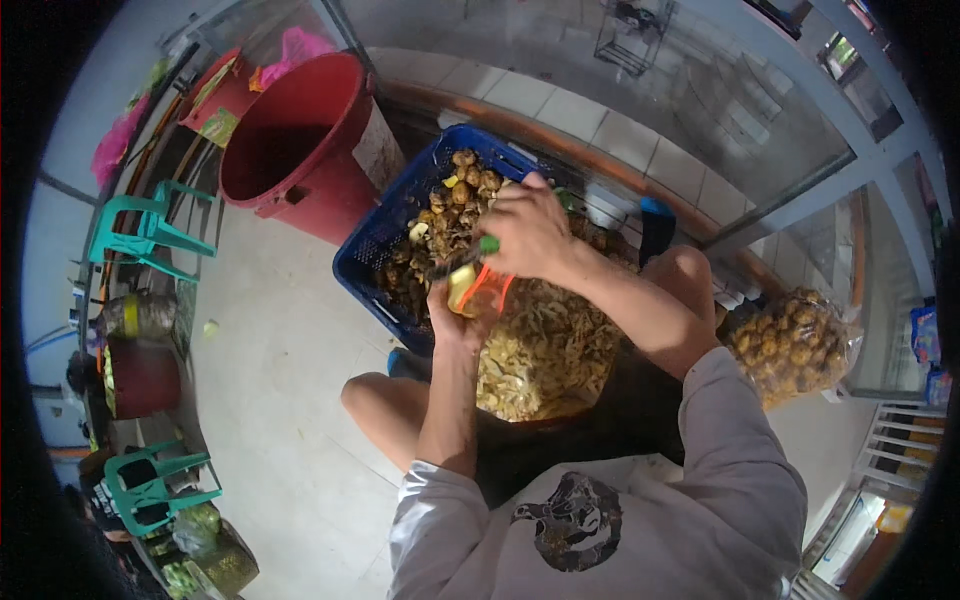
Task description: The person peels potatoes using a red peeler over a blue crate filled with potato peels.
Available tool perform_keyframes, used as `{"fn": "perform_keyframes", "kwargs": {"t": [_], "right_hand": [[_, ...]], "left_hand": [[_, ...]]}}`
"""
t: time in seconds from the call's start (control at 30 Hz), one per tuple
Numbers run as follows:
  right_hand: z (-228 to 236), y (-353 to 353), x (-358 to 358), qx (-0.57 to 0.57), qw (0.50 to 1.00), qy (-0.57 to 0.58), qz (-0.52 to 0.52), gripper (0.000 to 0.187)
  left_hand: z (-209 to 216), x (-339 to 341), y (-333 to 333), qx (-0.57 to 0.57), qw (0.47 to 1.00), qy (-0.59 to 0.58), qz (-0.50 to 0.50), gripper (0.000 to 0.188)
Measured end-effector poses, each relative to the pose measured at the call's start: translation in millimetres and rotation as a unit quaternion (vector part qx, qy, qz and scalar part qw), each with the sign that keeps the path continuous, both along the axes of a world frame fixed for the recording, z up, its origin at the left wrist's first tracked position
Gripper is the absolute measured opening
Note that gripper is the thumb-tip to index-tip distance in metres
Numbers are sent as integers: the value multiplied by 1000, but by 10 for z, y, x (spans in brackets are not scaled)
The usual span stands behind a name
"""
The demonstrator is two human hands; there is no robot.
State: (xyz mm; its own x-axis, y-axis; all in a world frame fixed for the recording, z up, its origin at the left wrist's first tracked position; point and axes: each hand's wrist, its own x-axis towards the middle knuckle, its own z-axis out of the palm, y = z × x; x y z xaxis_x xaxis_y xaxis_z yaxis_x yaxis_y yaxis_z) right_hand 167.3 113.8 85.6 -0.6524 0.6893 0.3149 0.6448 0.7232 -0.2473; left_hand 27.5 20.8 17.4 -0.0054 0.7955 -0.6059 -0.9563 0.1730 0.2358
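Observation:
My right hand [525,225] is closed around the green handle [488,243] of a knife, its dark blade [452,264] lying across a pale yellow peeled piece [461,285]. My left hand [452,322] holds that piece from below, its fingers partly hidden. Beside it is a bright orange looped thing [487,287] whose kind I cannot make out. Under my hands, a blue plastic crate [372,222] holds brown, round, tuber-like pieces [462,196] and dark scraps. Between my legs lies a heap of thin pale slices [540,365]; its container is mostly hidden.
A large red bin [300,150] stands left of the crate. Green plastic stools [160,228] line the far left. A clear bag of round brownish pieces [795,345] sits at my right. Glass panels and a low tiled ledge [575,108] run beyond the crate.

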Motion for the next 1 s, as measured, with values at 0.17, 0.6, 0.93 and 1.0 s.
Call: {"fn": "perform_keyframes", "kwargs": {"t": [0.17, 0.6, 0.93, 1.0], "right_hand": [[-14, 401, 214, 50, 995, 79, -46, 16], [73, 46, 118, 87, 988, 119, 53, 20], [21, 129, 123, 4, 997, 65, -34, 24], [38, -91, 6, 73, 994, 72, 46, 22]], "left_hand": [[-186, -172, -99, 109, 976, 85, -168, 49], [-142, -105, -104, 188, 970, 2, -156, 52], [-17, -125, -39, 156, 978, -82, -110, 57], [45, -72, -64, 108, 990, -38, -77, 52]]}}
